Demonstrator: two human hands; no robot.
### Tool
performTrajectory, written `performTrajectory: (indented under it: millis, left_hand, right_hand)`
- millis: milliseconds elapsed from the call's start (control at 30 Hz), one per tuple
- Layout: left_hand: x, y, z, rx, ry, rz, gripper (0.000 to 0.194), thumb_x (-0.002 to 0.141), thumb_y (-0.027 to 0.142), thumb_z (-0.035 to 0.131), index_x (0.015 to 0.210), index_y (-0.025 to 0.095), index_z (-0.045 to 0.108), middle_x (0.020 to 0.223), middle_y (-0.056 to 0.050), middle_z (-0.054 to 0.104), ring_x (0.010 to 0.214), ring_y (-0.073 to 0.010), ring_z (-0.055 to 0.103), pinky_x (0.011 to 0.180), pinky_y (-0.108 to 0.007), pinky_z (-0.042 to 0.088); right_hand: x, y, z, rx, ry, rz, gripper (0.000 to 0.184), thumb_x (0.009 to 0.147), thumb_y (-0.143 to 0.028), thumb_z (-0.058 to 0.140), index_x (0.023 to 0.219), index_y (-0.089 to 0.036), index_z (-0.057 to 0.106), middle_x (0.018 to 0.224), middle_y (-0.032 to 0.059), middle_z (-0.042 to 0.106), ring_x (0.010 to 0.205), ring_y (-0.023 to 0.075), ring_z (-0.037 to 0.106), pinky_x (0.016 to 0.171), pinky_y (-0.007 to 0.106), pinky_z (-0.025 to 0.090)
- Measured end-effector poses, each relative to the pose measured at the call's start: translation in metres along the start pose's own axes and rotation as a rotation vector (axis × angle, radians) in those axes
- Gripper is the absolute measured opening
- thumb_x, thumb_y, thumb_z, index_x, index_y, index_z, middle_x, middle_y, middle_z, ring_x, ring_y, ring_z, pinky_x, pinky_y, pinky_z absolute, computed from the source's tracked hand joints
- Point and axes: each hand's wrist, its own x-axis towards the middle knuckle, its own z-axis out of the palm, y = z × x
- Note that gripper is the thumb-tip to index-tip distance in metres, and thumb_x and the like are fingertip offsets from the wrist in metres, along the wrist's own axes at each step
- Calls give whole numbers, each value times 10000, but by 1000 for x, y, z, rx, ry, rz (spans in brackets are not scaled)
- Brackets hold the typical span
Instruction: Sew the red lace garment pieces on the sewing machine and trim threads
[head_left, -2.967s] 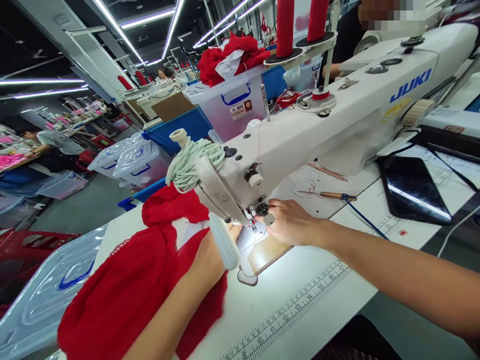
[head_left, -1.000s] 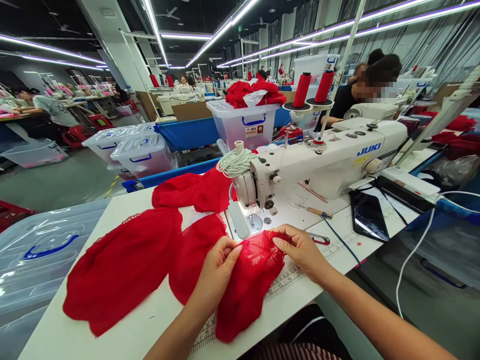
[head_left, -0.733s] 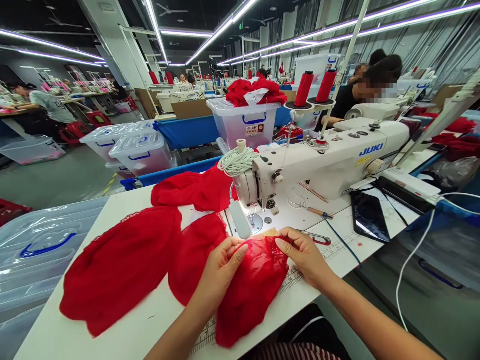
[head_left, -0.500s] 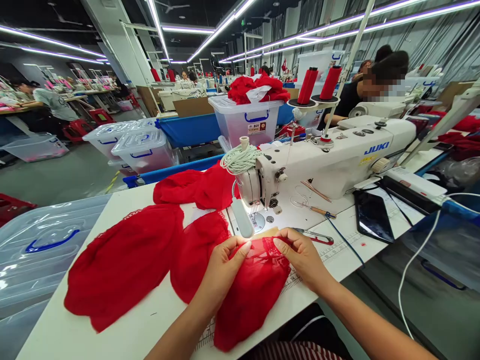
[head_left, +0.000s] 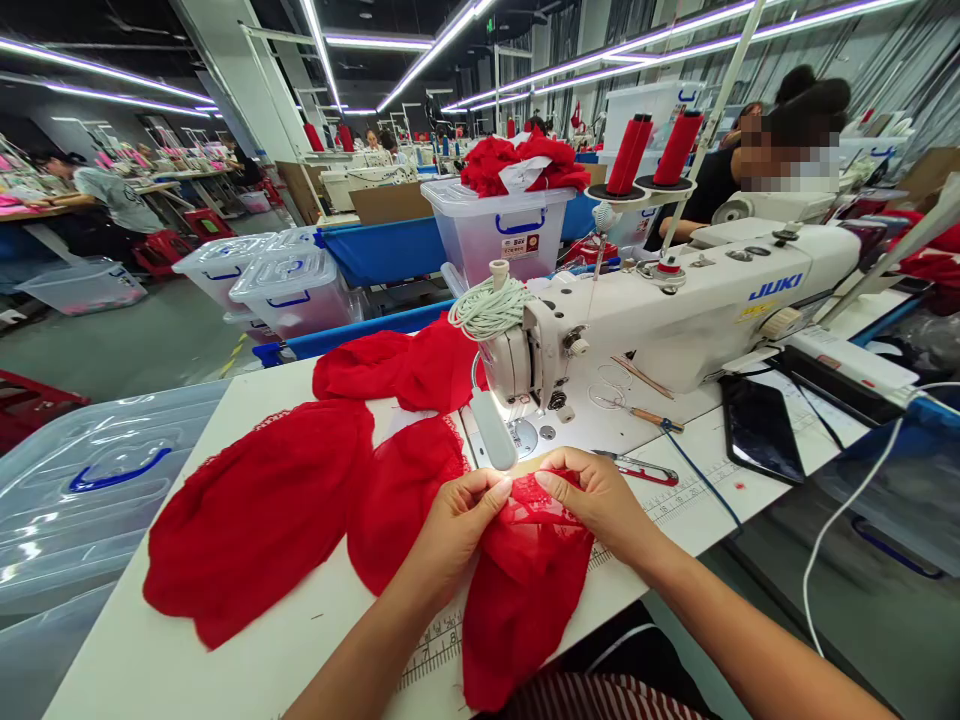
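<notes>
The person's left hand and right hand meet near the front of the white worktop. Each grip is closed, thumb against finger, on the top edge of a sheer red lace-edged cloth, which drapes below them toward the worktop's near edge. A rounded red cloth piece lies just beside the left hand, and a broad oval red cloth piece farther left.

Such thin cloth could pucker or stretch if the hands pull unevenly, and its edges may slip out of line if either pinch slackens. The rounded piece might be dragged along if the left forearm brushes it. The slim red-and-grey metal tool behind the right hand could snag the lace if the cloth swings that way.

Numerals such as 7 and 8 show on the black printed ruler scale along the worktop. Beyond it, blue "JUKI" lettering marks the white sewing machine. Farthest, the translucent plastic box with a blue handle bears a label reading "Box"; its smaller print is illegible.
</notes>
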Motion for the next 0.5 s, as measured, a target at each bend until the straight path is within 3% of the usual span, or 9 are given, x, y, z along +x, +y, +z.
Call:
performTrajectory:
  millis: [267, 367, 500]
  left_hand:
    - [-1, 0, -1, 69, 4, 28, 300, 771, 459, 643, 697, 168, 650, 700, 5, 603, 707, -150, 508, 690, -232, 411]
    - [0, -2, 1, 15, -12, -20, 266, 730, 422, 700, 731, 159, 661, 711, 3, 629, 680, -137, 523, 653, -218, 410]
    - [3, -7, 2, -167, 57, -45, 230, 695, 361, 749, 686, 162, 635, 597, 36, 596, 573, -95, 494, 602, -199, 404]
  right_hand:
    - [3, 6, -4, 38, 34, 57, 234, 779, -415, 611, 719, -191, 587, 744, 7, 625, 705, 165, 547, 674, 273, 446]
    - [1, 3, -4, 20, 8, 44, 240, 789, -419, 603, 722, -189, 584, 753, 13, 631, 740, 179, 565, 710, 288, 452]
    - [-1, 1, -5, 16, -95, 85, 299, 691, -355, 719, 917, -194, 608, 861, 21, 663, 802, 203, 598, 719, 296, 470]
